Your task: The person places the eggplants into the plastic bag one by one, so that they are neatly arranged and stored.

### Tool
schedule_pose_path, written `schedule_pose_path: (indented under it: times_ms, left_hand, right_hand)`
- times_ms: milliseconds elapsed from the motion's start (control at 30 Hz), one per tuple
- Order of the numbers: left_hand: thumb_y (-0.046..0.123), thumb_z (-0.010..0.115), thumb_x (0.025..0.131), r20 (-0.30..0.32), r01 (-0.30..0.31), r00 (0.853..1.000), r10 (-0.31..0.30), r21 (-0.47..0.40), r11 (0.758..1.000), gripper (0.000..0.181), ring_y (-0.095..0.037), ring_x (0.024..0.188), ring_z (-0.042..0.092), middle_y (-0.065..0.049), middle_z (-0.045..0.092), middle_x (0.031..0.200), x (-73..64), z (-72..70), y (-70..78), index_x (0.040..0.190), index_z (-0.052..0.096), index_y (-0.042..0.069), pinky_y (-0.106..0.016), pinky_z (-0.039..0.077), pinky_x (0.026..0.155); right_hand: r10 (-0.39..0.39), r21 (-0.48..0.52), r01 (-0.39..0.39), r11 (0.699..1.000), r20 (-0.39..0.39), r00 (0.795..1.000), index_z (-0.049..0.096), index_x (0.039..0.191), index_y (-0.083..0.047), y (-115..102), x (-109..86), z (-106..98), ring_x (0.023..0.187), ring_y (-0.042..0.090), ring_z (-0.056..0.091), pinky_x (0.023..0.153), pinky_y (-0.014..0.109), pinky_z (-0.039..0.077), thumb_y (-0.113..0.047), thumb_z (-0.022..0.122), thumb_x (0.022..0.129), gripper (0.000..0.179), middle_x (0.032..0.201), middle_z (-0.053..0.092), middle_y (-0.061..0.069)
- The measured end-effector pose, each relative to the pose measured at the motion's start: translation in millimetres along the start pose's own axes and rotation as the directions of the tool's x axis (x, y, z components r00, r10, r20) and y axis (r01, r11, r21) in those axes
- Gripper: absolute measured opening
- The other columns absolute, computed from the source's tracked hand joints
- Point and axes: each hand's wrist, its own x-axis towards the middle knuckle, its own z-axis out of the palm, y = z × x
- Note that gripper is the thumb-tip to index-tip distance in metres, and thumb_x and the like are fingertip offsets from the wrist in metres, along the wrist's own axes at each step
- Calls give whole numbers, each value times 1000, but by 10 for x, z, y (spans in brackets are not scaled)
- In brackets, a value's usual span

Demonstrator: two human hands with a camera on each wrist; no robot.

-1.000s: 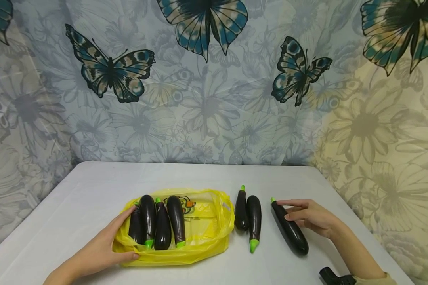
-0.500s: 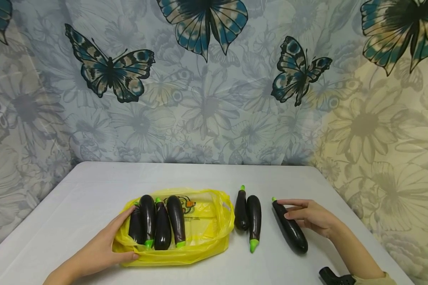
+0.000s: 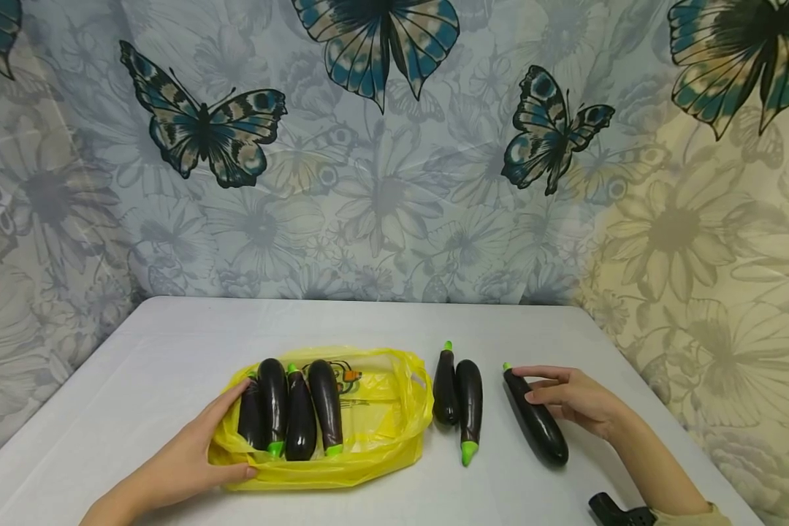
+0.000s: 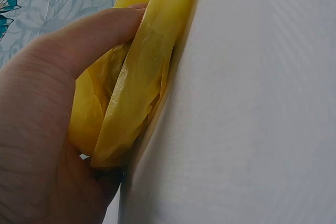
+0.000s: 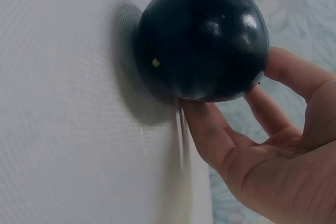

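Observation:
A yellow plastic bag [image 3: 388, 453] lies with its mouth spread wide on the white table, and several dark eggplants [image 3: 300, 420] with green stems sit side by side in its left half. My left hand [image 3: 180, 456] grips the bag's left end, the thumb along the front rim and the fingers round the back. In the left wrist view the thumb [image 4: 100, 35] reaches over the yellow film. To the right, my right hand [image 3: 581, 402] holds a large eggplant [image 3: 539, 427] between thumb and fingers. Its round dark end [image 5: 202, 40] fills the right wrist view, close over the table.
Two more eggplants lie between the bag and my right hand, a shorter one [image 3: 444, 387] and a longer one [image 3: 470, 402] with its green stem toward me. A black device [image 3: 621, 511] sits by the right sleeve. Behind the table [image 3: 342, 321] hangs a butterfly-patterned cloth [image 3: 388, 219].
The eggplant under my right hand has shifted very slightly, its stem end a little to the right. My left hand and the bag stay in place.

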Motion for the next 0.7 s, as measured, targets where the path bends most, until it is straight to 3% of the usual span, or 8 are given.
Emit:
schedule_pose_path:
  times_ms: [233, 433, 700]
  left_hand:
    - [52, 82, 75, -3, -12, 1000, 12, -4, 1000, 111, -49, 137, 27, -21, 24, 157, -2, 9, 2, 159, 15, 25, -71, 31, 98]
    - [51, 82, 74, -4, -14, 1000, 14, -2, 1000, 111, -49, 137, 28, -21, 24, 157, -7, 7, 7, 159, 16, 24, -71, 32, 98]
    - [50, 84, 73, -26, -42, 999, 42, 1, 999, 111, -49, 137, 28, -21, 25, 156, -17, 5, -16, 159, 17, 25, -71, 30, 99]
  right_hand:
    - [3, 9, -3, 1000, 15, 1000, 56, 140, -5, -16, -21, -6, 110, 18, 58, 90, 39, 50, -9, 68, 92, 49, 139, 46, 16]
    - [-4, 66, 1, 998, 44, 999, 59, 138, -9, -42, -44, -12, 102, 16, 60, 87, 37, 52, -7, 65, 94, 45, 123, 57, 7]
    - [-26, 118, 18, 993, 67, 997, 59, 137, -9, -93, -55, 10, 100, 16, 61, 87, 37, 53, -4, 64, 93, 44, 119, 58, 7]
